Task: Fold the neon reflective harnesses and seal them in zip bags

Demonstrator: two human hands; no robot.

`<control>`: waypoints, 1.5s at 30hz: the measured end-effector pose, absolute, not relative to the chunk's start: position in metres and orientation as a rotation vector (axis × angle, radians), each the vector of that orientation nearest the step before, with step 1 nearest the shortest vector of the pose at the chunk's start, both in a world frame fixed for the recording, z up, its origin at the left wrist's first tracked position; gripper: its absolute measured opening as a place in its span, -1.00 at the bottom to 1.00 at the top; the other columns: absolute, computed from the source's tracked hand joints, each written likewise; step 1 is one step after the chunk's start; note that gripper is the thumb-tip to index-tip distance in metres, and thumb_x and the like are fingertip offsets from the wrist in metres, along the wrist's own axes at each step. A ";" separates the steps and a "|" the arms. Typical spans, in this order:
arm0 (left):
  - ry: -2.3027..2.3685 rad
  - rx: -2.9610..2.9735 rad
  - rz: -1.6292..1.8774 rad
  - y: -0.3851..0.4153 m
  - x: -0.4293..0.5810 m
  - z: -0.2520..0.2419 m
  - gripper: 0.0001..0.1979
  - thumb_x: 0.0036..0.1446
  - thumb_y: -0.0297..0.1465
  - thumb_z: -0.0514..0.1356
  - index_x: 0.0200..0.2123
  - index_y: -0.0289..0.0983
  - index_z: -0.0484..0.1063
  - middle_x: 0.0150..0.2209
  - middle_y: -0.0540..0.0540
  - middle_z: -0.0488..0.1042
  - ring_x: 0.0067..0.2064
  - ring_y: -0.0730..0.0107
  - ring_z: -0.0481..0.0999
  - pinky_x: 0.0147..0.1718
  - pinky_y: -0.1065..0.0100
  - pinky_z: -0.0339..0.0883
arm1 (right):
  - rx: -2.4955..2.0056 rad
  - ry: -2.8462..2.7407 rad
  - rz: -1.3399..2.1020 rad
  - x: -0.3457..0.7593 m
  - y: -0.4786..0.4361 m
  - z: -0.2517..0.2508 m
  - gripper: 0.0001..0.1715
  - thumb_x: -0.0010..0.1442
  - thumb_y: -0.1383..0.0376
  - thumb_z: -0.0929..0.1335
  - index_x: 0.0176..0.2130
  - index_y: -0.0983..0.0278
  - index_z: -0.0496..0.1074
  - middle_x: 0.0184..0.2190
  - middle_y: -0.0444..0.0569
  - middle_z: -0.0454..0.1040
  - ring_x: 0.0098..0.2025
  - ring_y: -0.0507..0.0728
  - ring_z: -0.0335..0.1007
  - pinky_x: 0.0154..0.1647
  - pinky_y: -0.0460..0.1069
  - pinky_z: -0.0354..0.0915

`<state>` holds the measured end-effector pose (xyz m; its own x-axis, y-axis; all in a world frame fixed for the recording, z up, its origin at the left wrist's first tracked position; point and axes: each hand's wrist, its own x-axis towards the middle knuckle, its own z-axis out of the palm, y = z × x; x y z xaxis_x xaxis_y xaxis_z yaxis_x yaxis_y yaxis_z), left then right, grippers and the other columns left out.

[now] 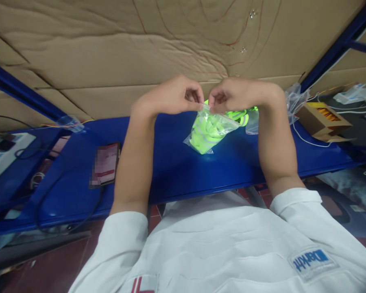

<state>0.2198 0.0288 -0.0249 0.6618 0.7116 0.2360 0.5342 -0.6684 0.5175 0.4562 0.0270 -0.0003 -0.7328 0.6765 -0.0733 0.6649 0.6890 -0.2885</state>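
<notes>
The clear bag [199,140] could be slipping or gaping if its thin film is creasing under uneven pinching, or if the neon bands [210,129] inside are pushing upward. The left hand [183,95] and right hand [232,94] are clamping their fingers on the bag's top edge; the bag is extending below them (whether it's touching the desk [177,171] isn't showing).

The table [177,175] is deep blue. On it, a clear bag [217,123] shows a neon yellow-green bundle [203,136] banded pale grey. Behind the table, tan cardboard [100,49] carries curving red lines; below it, floor tiles [56,256] are dark red.
</notes>
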 end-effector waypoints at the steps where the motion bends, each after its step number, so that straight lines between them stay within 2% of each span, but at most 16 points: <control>1: 0.982 2.473 0.602 0.029 0.220 -0.025 -0.83 0.13 -0.30 0.38 -0.25 -0.27 0.63 -0.36 -0.05 0.61 -0.30 0.37 0.54 -0.24 0.38 0.31 | -1.129 -2.845 0.457 0.456 0.027 0.000 -0.87 0.27 0.37 0.45 -0.15 0.34 0.58 -0.41 -0.12 0.55 -0.44 -0.03 0.33 -0.43 -0.10 0.14; 8: 0.916 2.542 0.620 0.034 0.223 -0.029 -0.87 0.11 -0.34 0.36 -0.29 -0.28 0.62 -0.39 -0.05 0.59 -0.33 0.36 0.51 -0.25 0.35 0.30 | -1.064 -2.843 0.405 0.453 0.023 0.000 -0.89 0.21 0.40 0.43 -0.20 0.32 0.57 -0.45 -0.14 0.51 -0.44 -0.02 0.29 -0.40 -0.09 0.09; 14: 0.907 2.539 0.602 0.035 0.225 -0.032 -0.85 0.13 -0.34 0.35 -0.25 -0.29 0.63 -0.35 -0.05 0.61 -0.29 0.37 0.52 -0.22 0.37 0.32 | -1.175 -2.833 0.383 0.452 0.023 -0.001 -0.93 0.23 0.36 0.43 -0.22 0.27 0.55 -0.44 -0.15 0.49 -0.46 -0.01 0.25 -0.41 -0.06 0.12; 23: 0.923 2.620 0.540 0.032 0.228 -0.030 -0.82 0.18 -0.34 0.29 -0.22 -0.29 0.63 -0.32 -0.05 0.63 -0.31 0.40 0.51 -0.27 0.37 0.27 | -1.175 -2.815 0.597 0.454 0.031 -0.005 -0.87 0.22 0.36 0.46 -0.18 0.26 0.50 -0.34 -0.12 0.53 -0.37 0.02 0.35 -0.43 -0.09 0.16; 27: 0.919 2.661 0.541 0.033 0.228 -0.030 -0.84 0.16 -0.35 0.26 -0.26 -0.28 0.62 -0.35 -0.04 0.61 -0.35 0.43 0.48 -0.29 0.36 0.25 | -1.169 -2.868 0.537 0.454 0.029 -0.004 -0.87 0.22 0.38 0.45 -0.18 0.30 0.51 -0.37 -0.11 0.52 -0.39 0.01 0.31 -0.42 -0.09 0.15; 31: 0.921 2.558 0.554 0.029 0.227 -0.027 -0.80 0.14 -0.28 0.30 -0.23 -0.27 0.64 -0.29 -0.06 0.65 -0.27 0.36 0.55 -0.24 0.37 0.32 | -1.143 -2.840 0.397 0.448 0.025 -0.004 -0.88 0.19 0.45 0.40 -0.23 0.28 0.51 -0.36 -0.14 0.52 -0.37 0.01 0.29 -0.37 -0.08 0.13; 35: 0.941 2.506 0.582 0.026 0.223 -0.024 -0.75 0.14 -0.22 0.33 -0.23 -0.27 0.66 -0.28 -0.09 0.66 -0.24 0.31 0.58 -0.21 0.34 0.35 | -1.118 -2.800 0.300 0.446 0.026 -0.005 -0.91 0.20 0.34 0.45 -0.22 0.24 0.55 -0.37 -0.17 0.53 -0.37 0.00 0.29 -0.36 -0.09 0.11; 38: 0.972 2.539 0.587 0.029 0.219 -0.024 -0.78 0.15 -0.24 0.33 -0.26 -0.26 0.67 -0.34 -0.09 0.64 -0.30 0.33 0.55 -0.25 0.34 0.33 | -1.171 -2.804 0.409 0.451 0.031 -0.005 -0.78 0.21 0.25 0.50 -0.13 0.26 0.57 -0.33 -0.14 0.55 -0.37 0.01 0.33 -0.39 -0.08 0.13; 40: 0.996 2.551 0.583 0.032 0.218 -0.025 -0.82 0.14 -0.29 0.33 -0.26 -0.27 0.66 -0.37 -0.08 0.62 -0.32 0.34 0.53 -0.27 0.35 0.32 | -1.200 -2.826 0.442 0.455 0.034 -0.005 -0.76 0.21 0.27 0.50 -0.10 0.30 0.56 -0.33 -0.10 0.56 -0.38 0.01 0.34 -0.40 -0.08 0.13; 45: 1.009 2.539 0.546 0.034 0.222 -0.029 -0.83 0.11 -0.35 0.34 -0.23 -0.29 0.65 -0.34 -0.07 0.62 -0.30 0.34 0.52 -0.25 0.36 0.30 | -1.108 -2.838 0.327 0.453 0.034 -0.006 -0.88 0.20 0.39 0.46 -0.20 0.33 0.56 -0.39 -0.11 0.51 -0.38 0.00 0.30 -0.38 -0.09 0.10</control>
